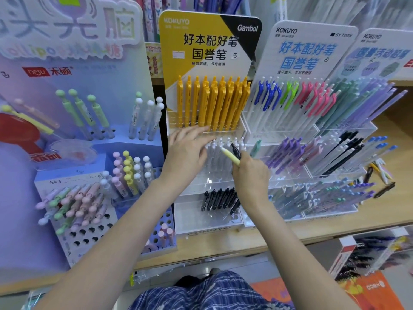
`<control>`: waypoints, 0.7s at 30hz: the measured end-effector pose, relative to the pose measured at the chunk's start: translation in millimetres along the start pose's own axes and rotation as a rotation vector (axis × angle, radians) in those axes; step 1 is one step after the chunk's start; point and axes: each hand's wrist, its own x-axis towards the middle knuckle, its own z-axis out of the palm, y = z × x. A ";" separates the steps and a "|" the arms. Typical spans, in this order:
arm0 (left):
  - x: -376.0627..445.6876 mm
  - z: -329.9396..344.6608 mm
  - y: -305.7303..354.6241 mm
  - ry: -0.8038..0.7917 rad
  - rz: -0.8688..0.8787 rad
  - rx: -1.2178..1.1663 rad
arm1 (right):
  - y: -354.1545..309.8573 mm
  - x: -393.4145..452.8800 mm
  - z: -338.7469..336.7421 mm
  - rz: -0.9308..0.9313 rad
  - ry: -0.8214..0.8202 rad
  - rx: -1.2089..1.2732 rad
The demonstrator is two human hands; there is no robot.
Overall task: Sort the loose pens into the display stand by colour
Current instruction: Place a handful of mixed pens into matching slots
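Observation:
A clear tiered display stand [207,222] with a yellow header holds orange-yellow pens [212,104] on top, white pens [218,153] in the middle tier and black pens [220,199] in the lowest. My right hand [250,173] grips a pale yellow pen [230,155] and a black pen [236,150], both tips pointing up-left over the white row. My left hand [187,148] lies with fingers spread flat against the white pens and the front of the top tier.
A second clear stand [312,135] to the right holds blue, green, pink, purple and black pens. Several loose pens [380,175] lie on the wooden shelf [245,245] at the far right. A lilac stand [96,198] with pastel ball-top pens fills the left.

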 end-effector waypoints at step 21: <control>-24.0 -23.3 24.5 -0.292 -0.209 -0.398 | 14.9 -10.6 -74.3 0.252 -0.204 1.146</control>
